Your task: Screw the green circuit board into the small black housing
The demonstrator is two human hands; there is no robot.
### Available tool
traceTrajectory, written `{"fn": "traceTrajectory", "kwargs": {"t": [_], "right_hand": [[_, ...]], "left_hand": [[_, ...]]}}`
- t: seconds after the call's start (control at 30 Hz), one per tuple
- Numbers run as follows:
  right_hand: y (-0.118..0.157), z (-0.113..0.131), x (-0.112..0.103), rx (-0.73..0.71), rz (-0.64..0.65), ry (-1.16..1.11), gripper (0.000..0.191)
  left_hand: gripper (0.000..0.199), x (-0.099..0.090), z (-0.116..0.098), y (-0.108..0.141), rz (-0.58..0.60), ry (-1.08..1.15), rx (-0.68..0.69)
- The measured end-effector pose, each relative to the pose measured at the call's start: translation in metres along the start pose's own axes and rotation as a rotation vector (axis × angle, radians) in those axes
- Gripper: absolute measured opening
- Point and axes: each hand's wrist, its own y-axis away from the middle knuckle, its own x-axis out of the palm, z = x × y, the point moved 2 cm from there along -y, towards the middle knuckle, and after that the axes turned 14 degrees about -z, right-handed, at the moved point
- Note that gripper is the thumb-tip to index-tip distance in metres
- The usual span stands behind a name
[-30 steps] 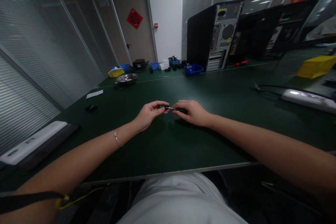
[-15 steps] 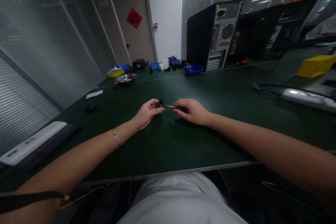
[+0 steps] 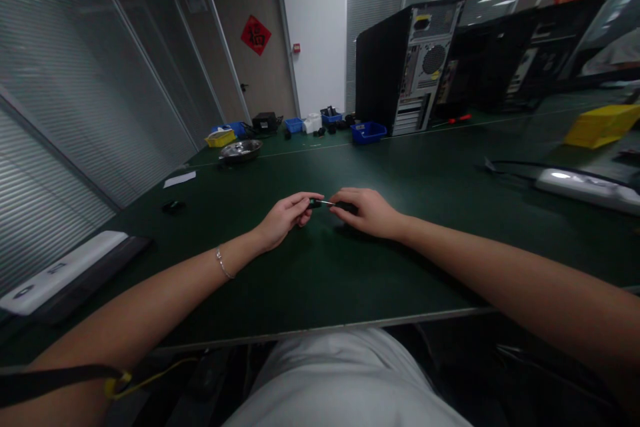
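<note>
My left hand [image 3: 286,219] pinches a small black part [image 3: 314,203] above the green table [image 3: 300,287]. In my right hand [image 3: 369,213] is a screwdriver [image 3: 345,207] with a dark handle, fingers wrapped round it. Its thin metal shaft points left, and the tip is at or very near the small part; whether they touch I cannot tell. The part's details are too small and dark to make out. Both hands are close together, low over the middle of the table.
A similar black piece [image 3: 173,207] and white paper [image 3: 180,179] lie to the left. Further back are a metal bowl [image 3: 241,151], a blue bin [image 3: 369,133] and a computer tower [image 3: 385,70]. A yellow bin [image 3: 600,127] and power strip [image 3: 590,188] are right.
My left hand has turned the small black part from upright to lying nearly flat, in line with the screwdriver shaft. My right hand has hardly moved.
</note>
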Motion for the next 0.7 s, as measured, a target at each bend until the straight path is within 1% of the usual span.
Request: {"fn": "traceTrajectory", "kwargs": {"t": [0.2,0.43,0.57,0.7], "right_hand": [[0.0001,0.0013,-0.0008,-0.005,0.009,0.011,0.02],[0.0007,0.001,0.0004,-0.01,0.016,0.033,0.02],[0.0006,0.0012,0.0006,-0.017,0.017,0.032,0.021],[0.0013,0.0016,0.001,-0.029,0.024,0.007,0.021]], "left_hand": [[0.04,0.0026,-0.0039,0.0026,-0.002,-0.14,0.094],[0.033,0.0023,-0.0056,0.0053,-0.033,-0.279,0.2],[0.033,0.0019,-0.004,0.0048,-0.026,-0.282,0.211],[0.031,0.0024,-0.0019,0.0024,0.016,-0.221,0.167]]}}
